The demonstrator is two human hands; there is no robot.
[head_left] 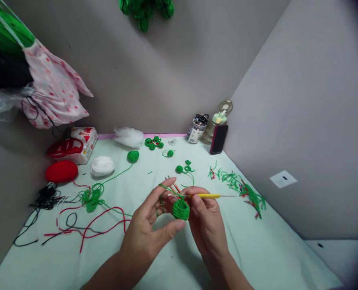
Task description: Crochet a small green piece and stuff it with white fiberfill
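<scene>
A small round green crochet piece (181,210) is held up over the table between my two hands. My left hand (155,219) grips its left side, thumb in front, with green yarn wound around the raised fingers. In my right hand (207,213) is a crochet hook (209,196) with a yellow handle, pinched between thumb and fingers. The hook's metal tip points left, just above the piece, where a strand of green yarn crosses it. Behind the fingers, orange-handled scissors (175,187) lie partly hidden.
Yarn balls in red (61,171), white (102,166) and green (133,156) lie at left, near tangled loose yarn (93,197). White stuffing (129,137) and a green crocheted ring (154,142) lie at the back. A phone (219,139) leans at the right, behind yarn scraps (251,197).
</scene>
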